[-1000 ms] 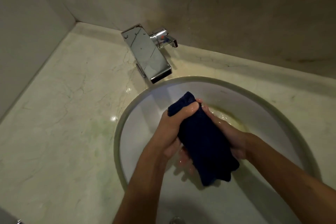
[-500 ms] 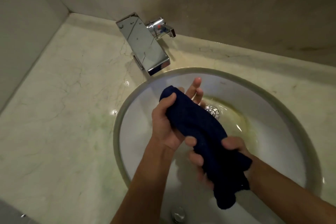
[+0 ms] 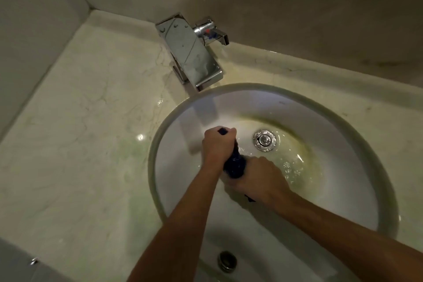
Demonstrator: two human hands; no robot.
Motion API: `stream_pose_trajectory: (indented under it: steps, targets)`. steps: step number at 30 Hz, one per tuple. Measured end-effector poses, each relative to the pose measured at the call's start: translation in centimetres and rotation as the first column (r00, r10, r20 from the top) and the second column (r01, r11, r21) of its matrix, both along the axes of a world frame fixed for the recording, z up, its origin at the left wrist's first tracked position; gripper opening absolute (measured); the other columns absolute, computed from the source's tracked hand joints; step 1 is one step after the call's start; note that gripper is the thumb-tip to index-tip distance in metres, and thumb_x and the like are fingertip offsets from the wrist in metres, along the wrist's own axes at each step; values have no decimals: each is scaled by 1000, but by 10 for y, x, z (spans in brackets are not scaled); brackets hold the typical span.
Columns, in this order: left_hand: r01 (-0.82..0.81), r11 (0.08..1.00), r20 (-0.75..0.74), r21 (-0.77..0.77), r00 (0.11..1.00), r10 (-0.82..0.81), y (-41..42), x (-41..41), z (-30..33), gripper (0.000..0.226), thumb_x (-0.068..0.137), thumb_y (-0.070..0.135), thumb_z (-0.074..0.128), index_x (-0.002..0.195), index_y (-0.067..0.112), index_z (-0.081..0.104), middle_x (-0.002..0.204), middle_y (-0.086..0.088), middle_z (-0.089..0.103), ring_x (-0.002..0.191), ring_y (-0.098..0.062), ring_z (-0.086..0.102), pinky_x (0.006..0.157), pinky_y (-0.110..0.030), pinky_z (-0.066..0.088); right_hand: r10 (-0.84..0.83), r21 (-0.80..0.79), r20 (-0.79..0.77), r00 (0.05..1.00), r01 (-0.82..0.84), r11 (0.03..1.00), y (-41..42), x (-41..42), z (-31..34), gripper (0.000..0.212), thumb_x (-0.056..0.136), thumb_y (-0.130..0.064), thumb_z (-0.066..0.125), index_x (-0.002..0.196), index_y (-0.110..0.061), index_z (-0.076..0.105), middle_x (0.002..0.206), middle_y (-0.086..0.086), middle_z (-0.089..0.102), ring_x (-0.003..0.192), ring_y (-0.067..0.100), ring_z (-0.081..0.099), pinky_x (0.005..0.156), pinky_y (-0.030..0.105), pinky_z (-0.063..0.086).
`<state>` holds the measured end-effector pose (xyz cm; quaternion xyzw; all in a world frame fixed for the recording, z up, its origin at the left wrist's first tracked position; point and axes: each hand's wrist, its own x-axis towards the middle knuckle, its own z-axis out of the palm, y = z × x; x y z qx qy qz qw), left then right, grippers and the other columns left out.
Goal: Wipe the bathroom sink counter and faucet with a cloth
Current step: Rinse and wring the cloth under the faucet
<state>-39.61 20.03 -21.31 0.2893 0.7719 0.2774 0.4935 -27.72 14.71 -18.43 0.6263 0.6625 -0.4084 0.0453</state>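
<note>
Left hand: we see it fisted tight round the upper end of the cloth, a dark tip showing above the thumb.
Right hand: we see it clenched round the lower end, knuckles up, just below the left hand.
Cloth: dark blue, bunched into a short thick roll between our two hands, held over the basin; a small corner pokes out under the right wrist.
Sink: round white bowl, yellowish stain and a film of water around the drain; overflow hole on the near wall.
Faucet: flat chrome spout angled toward the bowl, lever handle just beside it on the right.
Table: pale veined marble, wet glints near the rim, running into the wall corner at far left.
</note>
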Motion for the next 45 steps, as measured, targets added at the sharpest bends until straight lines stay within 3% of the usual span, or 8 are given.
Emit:
stream_pose_trajectory:
  steps: [5, 16, 22, 32, 36, 39, 42, 45]
  targets:
    - [68, 990, -235, 127, 971, -37, 5, 4, 3, 16, 92, 22, 65, 90, 11, 76, 83, -2, 72, 82, -22, 66, 71, -26, 48, -59, 79, 66, 996, 53, 995, 1, -6, -5, 33, 79, -51, 68, 87, -23, 53, 72, -2, 63, 64, 21, 62, 63, 34, 53]
    - [-106, 975, 586, 194, 810, -29, 1, -14, 41, 13, 97, 17, 68, 94, 4, 70, 72, -10, 60, 59, -21, 57, 58, -31, 52, -625, -779, -252, 739, 228, 584, -9, 13, 33, 21, 85, 7, 68, 100, -2, 58, 70, 14, 70, 58, 23, 70, 47, 25, 52]
    - [-101, 981, 608, 163, 794, -19, 2, -13, 42, 15, 98, 20, 65, 90, 9, 70, 72, -7, 60, 59, -21, 57, 58, -31, 52, -559, -707, -227, 797, 260, 658, -10, 16, 28, 13, 72, -5, 63, 73, -8, 50, 50, 6, 44, 40, 17, 34, 42, 23, 19]
    - [-92, 996, 651, 22, 757, 56, -3, -17, 41, 25, 96, 38, 68, 89, 14, 66, 75, -4, 59, 60, -15, 56, 62, -29, 52, -476, -527, -346, 809, 252, 812, -18, 15, 30, 18, 62, -11, 66, 57, -16, 49, 53, 4, 47, 43, 18, 35, 46, 22, 27]
    - [-37, 999, 853, -31, 519, 45, -8, -21, 56, 20, 94, 31, 63, 102, 14, 63, 85, -4, 61, 71, -15, 61, 77, -30, 54, -703, -819, -561, 436, -170, 548, -8, 42, 38, 60, 80, -41, 79, 123, -1, 67, 123, 25, 68, 101, 37, 72, 81, 41, 59]
    - [-61, 998, 977, -8, 212, 21, -15, -32, 60, 49, 85, 15, 46, 132, 6, 55, 119, -16, 59, 108, -26, 60, 103, -39, 44, -805, -803, -565, 183, -344, 486, -6, 41, 31, 72, 91, -57, 65, 130, 3, 64, 139, 24, 60, 135, 44, 51, 117, 64, 29]
    - [-30, 979, 953, 201, 239, -188, -15, -34, 56, 54, 96, 17, 54, 146, 1, 44, 141, -22, 55, 130, -30, 56, 110, -42, 45, -847, -763, -532, 13, -442, 472, -9, 33, 29, 64, 97, -48, 59, 127, 8, 58, 139, 31, 56, 137, 49, 46, 120, 69, 12]
    - [-2, 970, 937, 243, 257, -234, -20, -24, 57, 72, 81, 45, 81, 139, 10, 57, 118, -11, 69, 109, -22, 67, 95, -37, 55, -861, -687, -488, -140, -547, 478, -17, 24, 45, 48, 103, -30, 52, 134, 5, 44, 130, 28, 56, 118, 42, 63, 102, 47, 51]
